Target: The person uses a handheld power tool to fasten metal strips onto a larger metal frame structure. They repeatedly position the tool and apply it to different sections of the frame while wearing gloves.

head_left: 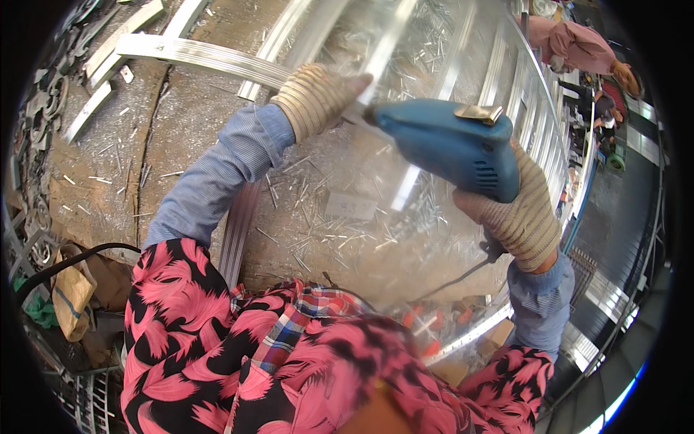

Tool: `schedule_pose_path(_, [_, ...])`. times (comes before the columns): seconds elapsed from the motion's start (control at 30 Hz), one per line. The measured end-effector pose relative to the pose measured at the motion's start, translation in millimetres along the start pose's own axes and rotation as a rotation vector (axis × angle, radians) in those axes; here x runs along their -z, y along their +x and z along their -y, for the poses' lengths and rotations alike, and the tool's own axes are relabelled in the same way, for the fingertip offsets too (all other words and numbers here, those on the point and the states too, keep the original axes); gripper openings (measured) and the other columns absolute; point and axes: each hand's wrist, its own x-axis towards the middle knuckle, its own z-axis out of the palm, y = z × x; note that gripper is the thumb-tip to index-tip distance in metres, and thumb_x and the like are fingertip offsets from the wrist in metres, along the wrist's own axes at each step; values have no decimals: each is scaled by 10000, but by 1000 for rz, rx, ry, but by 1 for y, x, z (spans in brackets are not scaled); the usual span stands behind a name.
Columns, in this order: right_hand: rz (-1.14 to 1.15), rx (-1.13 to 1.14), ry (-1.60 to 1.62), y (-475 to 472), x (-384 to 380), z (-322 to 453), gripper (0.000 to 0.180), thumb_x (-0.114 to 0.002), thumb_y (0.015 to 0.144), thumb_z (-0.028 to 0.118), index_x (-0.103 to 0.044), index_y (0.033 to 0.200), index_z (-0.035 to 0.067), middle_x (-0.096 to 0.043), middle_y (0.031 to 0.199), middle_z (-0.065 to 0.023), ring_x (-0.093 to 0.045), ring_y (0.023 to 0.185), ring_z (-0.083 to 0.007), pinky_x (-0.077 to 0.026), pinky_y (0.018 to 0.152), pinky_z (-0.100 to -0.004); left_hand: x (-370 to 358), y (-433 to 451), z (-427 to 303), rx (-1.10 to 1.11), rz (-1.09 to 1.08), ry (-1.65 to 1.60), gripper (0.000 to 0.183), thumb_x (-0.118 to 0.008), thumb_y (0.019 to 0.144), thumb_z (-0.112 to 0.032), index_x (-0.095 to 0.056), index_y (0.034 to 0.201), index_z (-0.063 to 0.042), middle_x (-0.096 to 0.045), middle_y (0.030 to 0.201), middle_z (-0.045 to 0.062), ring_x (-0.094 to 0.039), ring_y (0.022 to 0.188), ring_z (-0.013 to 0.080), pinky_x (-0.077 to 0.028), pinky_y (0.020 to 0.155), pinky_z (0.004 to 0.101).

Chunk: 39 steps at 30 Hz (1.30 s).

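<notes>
My right hand (515,209), in a ribbed glove with bare fingertips, grips a blue corded power drill (450,141). The drill's nose points left, close to the fingers of my left hand (322,100), which wears a similar glove. My left hand is closed around the end of a grooved aluminium profile (206,57) that runs off to the upper left. Between my left fingers and the drill's chuck the small part is blurred. Under my left forearm lies another grooved profile (238,233). Loose thin metal pins (320,228) are scattered over the worktable (190,200).
Long aluminium bars (452,59) lie side by side at the top. A white slip (351,206) with writing lies on the worktable. Dark curved metal parts (46,114) pile up along the left edge. A person in pink (574,46) and others are at the upper right.
</notes>
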Motion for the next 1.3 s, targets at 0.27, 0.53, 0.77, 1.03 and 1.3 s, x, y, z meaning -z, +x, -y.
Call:
schedule_pose_path(0.27, [2, 110, -235, 5, -2, 15, 618, -741, 632, 75, -488, 1193, 17, -655, 942, -96, -620, 862, -137, -495, 767, -277, -7, 16, 1, 64, 210, -214, 713, -631, 761, -80, -296, 1388, -142, -609, 751, 50, -590, 644, 159, -525, 548, 257])
schedule_pose_path(0.53, [53, 3, -232, 8, 0, 23, 574, -717, 650, 8, -508, 1184, 22, -620, 1018, -43, -574, 924, -109, -462, 829, -260, -11, 6, 4, 2, 73, -80, 663, -617, 782, -86, -322, 1374, -136, -590, 711, 31, -578, 601, 151, -502, 471, 263])
schedule_pose_path(0.77, [62, -84, -346, 12, 5, 31, 619, -738, 647, 27, -474, 1207, 22, -618, 1027, -53, -581, 933, -118, -473, 830, -274, -13, 3, 8, -43, 34, -98, 443, -463, 904, -178, -362, 1313, -41, -500, 609, 43, -548, 514, 152, -493, 437, 254])
schedule_pose_path(1.03, [222, 57, -540, 22, 4, 28, 646, -724, 664, 53, -449, 1247, 30, -618, 1039, -58, -583, 947, -133, -462, 848, -281, -21, 3, 9, -30, -52, -134, 523, -573, 832, -109, -390, 1321, -132, -483, 581, 15, -511, 475, 138, -432, 355, 249])
schedule_pose_path(1.3, [196, 81, -396, 25, 15, 14, 651, -724, 642, 47, -462, 1237, 27, -618, 1055, -73, -583, 956, -136, -463, 856, -293, -16, -5, 6, -76, -133, 3, 532, -625, 799, -148, -421, 1288, -101, -509, 627, 36, -533, 545, 172, -447, 444, 290])
